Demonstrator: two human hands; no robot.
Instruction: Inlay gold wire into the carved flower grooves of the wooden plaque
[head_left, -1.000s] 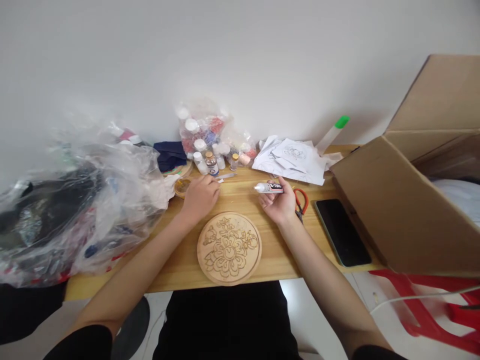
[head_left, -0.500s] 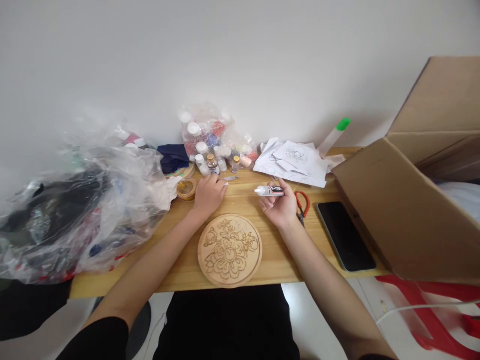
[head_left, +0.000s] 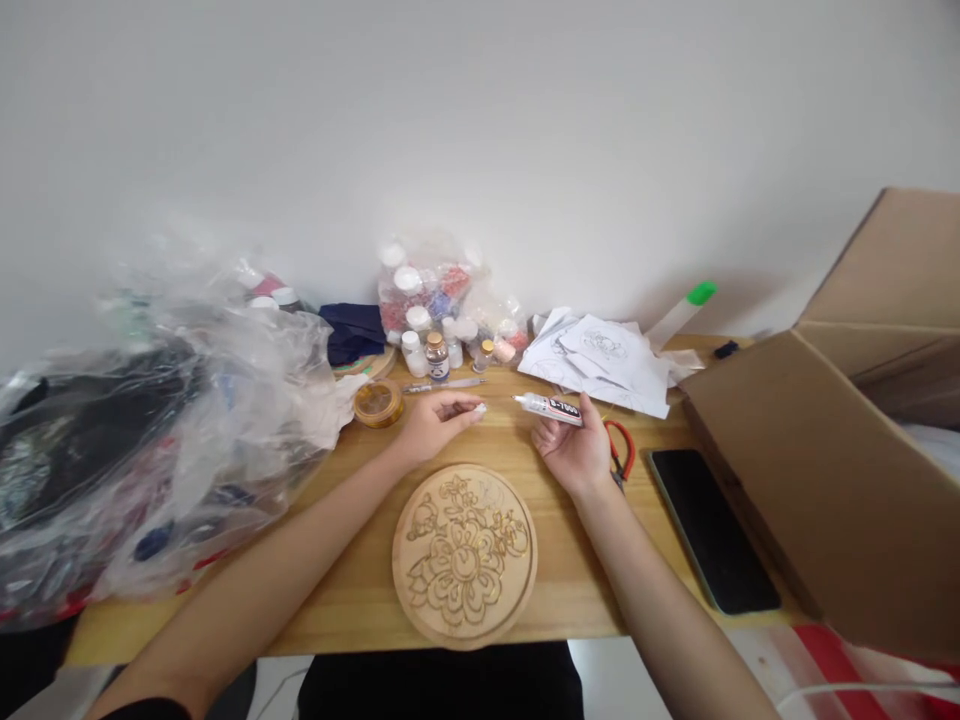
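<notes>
In my right hand lies a white tube of B-7000 glue, its narrow nozzle pointing left; thumb and fingers are closed around it. My left hand pinches a small white cap between thumb and fingertips, a short gap away from the nozzle. Below and between the two hands, a round wooden board rests flat near the table's front edge. Raised gold-coloured outlines of flowers cover it. Beyond my left hand are a pen and a round container of gold wire.
Bottles and bagged beads stand by the wall. Plastic bags heap up at left. Paper drawings, red-handled pliers, a phone and a cardboard box occupy the right side.
My left hand has moved right from near the pen, and the white cap in its fingertips shows more plainly. My right hand still holds the glue tube. The view has tilted up slightly.
</notes>
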